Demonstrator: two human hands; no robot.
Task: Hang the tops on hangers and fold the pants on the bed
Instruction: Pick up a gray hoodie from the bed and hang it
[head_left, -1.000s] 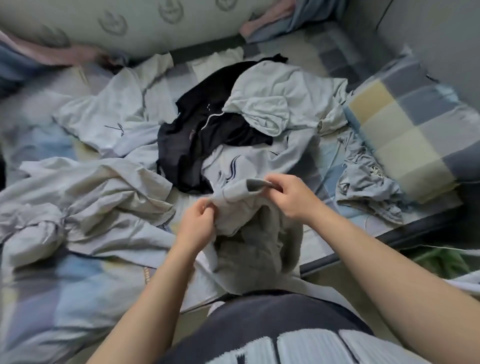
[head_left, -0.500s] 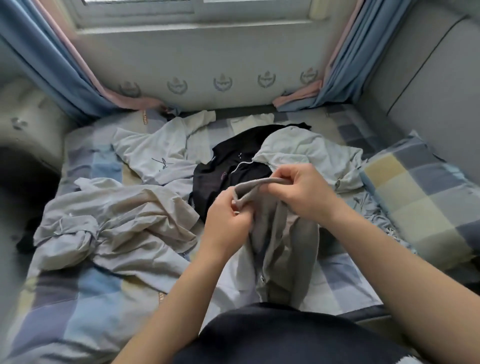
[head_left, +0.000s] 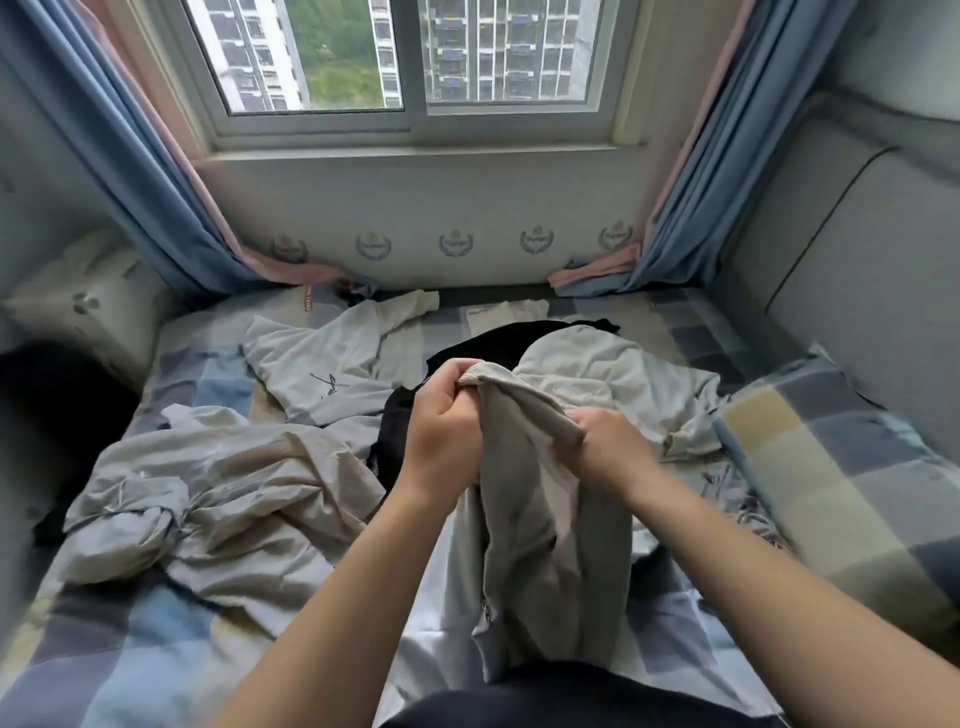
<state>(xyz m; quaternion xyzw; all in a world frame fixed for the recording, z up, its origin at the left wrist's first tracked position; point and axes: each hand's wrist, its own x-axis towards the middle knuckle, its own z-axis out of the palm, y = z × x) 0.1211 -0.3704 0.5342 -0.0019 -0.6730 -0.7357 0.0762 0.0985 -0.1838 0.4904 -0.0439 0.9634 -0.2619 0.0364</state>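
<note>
Grey pants (head_left: 524, 519) hang above the bed's (head_left: 156, 649) near edge, the left hand (head_left: 447, 426) and right hand (head_left: 608, 452) gripping the waistband with curled fingers. Drawing it taut should align the legs for folding.

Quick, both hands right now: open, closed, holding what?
Left hand: grips the top edge of the grey pants.
Right hand: pinches the same grey pants, slightly lower.
</note>
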